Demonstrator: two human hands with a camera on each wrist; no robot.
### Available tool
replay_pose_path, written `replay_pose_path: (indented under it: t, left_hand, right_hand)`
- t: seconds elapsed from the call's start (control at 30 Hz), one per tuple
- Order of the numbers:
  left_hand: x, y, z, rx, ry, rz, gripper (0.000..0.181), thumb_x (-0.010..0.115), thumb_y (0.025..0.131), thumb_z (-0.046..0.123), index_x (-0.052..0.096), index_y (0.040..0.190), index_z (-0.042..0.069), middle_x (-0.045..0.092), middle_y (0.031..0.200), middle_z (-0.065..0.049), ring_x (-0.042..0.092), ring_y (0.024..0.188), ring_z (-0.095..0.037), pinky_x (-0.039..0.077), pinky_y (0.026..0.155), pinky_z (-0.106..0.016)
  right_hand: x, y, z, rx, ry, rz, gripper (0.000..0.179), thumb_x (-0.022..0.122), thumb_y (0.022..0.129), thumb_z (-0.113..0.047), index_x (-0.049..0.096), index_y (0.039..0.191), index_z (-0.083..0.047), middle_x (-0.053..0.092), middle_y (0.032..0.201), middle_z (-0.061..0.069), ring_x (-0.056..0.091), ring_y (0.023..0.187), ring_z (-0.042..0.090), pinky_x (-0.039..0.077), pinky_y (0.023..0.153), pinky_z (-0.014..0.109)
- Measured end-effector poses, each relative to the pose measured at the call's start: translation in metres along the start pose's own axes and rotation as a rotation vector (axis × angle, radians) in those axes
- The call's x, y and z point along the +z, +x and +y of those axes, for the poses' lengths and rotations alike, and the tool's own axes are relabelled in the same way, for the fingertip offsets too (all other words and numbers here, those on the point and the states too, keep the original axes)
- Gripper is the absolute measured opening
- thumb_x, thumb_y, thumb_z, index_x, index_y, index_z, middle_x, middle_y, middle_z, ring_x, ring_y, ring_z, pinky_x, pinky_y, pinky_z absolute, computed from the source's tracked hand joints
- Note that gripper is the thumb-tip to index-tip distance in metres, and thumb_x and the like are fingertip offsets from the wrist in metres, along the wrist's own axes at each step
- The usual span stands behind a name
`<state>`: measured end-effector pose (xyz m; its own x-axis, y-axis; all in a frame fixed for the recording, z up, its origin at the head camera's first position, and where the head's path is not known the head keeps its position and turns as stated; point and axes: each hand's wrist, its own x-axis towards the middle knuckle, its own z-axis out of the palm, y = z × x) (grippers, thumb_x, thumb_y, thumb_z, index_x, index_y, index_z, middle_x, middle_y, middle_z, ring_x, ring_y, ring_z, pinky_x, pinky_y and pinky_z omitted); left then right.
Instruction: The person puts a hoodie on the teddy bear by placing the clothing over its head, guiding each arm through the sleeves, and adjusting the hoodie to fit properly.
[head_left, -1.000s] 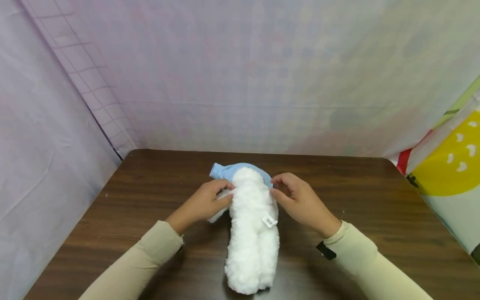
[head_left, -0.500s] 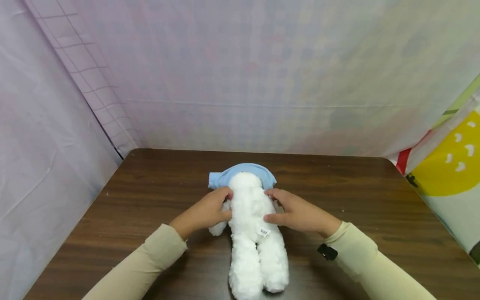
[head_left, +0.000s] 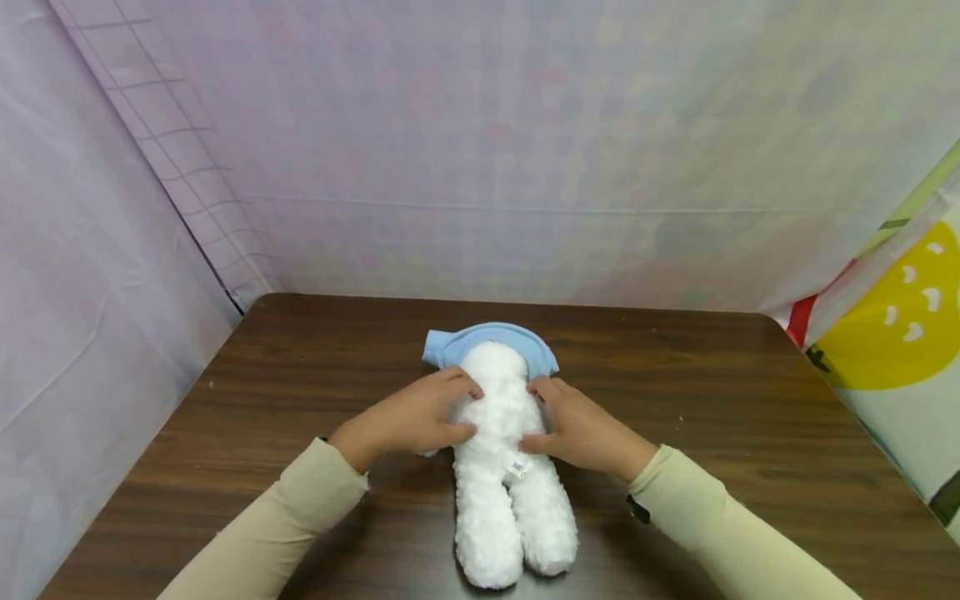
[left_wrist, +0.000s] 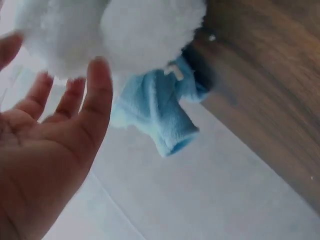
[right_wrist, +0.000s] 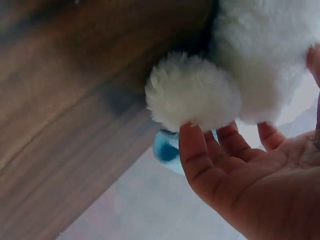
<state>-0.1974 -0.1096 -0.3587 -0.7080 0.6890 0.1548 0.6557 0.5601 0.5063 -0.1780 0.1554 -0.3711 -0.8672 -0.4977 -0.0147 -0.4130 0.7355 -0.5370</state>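
A white fluffy plush toy (head_left: 498, 417) lies lengthwise on the table, its two legs pointing towards me. A small label (head_left: 517, 469) is attached above the legs. Light blue doll clothing (head_left: 536, 346) lies around the toy's far end; a sleeve-like tube (left_wrist: 172, 135) hangs out in the left wrist view. On the toy's left side my left hand (head_left: 420, 417) rests with loosely spread fingers touching the fur. My right hand (head_left: 581, 429) touches the opposite side, its fingers by a rounded plush limb (right_wrist: 192, 92) in the right wrist view. What lies beneath the toy is hidden.
The dark wood-grain table (head_left: 720, 400) has rounded far corners. Behind it hangs a pale patterned cloth (head_left: 525, 167), with a white cloth (head_left: 97, 292) on the left. A yellow-printed cloth (head_left: 892, 333) hangs at the right.
The toy has turned slightly, and its legs now lie apart. The blue clothing has spread out more evenly around the far end. Both hands have shifted a little towards me along its sides.
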Motion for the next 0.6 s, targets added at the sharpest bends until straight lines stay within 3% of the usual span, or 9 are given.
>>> replay_pose_path:
  t: [0.1,0.3,0.43,0.6]
  left_hand:
    - [0.005,0.003,0.002,-0.006,0.069,-0.067,0.033,0.071,0.091,0.020,0.060,0.120,0.008,0.054,0.118,-0.005,0.056,0.102,-0.018,0.048,0.089,-0.036]
    - [0.015,0.004,0.004,-0.067,0.112,-0.067,0.033,0.075,0.089,0.018,0.059,0.117,0.011,0.053,0.114,-0.002,0.055,0.099,-0.019,0.048,0.084,-0.036]
    - [0.016,0.003,0.001,-0.065,0.108,-0.098,0.033,0.076,0.087,0.016,0.056,0.113,0.012,0.052,0.112,-0.001,0.053,0.099,-0.018,0.047,0.086,-0.035]
    - [0.020,0.006,0.003,-0.069,0.133,-0.082,0.033,0.078,0.086,0.017,0.055,0.108,0.014,0.050,0.108,0.001,0.051,0.096,-0.018,0.046,0.083,-0.034]
  right_hand:
    - [-0.009,-0.001,0.000,0.016,0.039,-0.050,0.067,0.070,0.091,-0.046,0.046,0.138,-0.005,0.051,0.133,0.014,0.053,0.119,0.025,0.045,0.096,0.046]
    - [-0.020,0.003,-0.009,-0.031,0.034,-0.037,0.038,0.065,0.098,-0.033,0.056,0.127,-0.011,0.055,0.126,0.008,0.055,0.113,0.022,0.046,0.090,0.044]
    - [-0.010,0.008,-0.013,-0.098,-0.060,-0.026,0.035,0.069,0.096,-0.022,0.053,0.122,-0.006,0.055,0.117,0.009,0.055,0.101,0.020,0.047,0.083,0.040]
    - [0.002,0.007,-0.013,-0.141,-0.234,0.076,0.039,0.076,0.089,-0.017,0.051,0.117,-0.005,0.052,0.107,0.009,0.054,0.090,0.020,0.048,0.076,0.038]
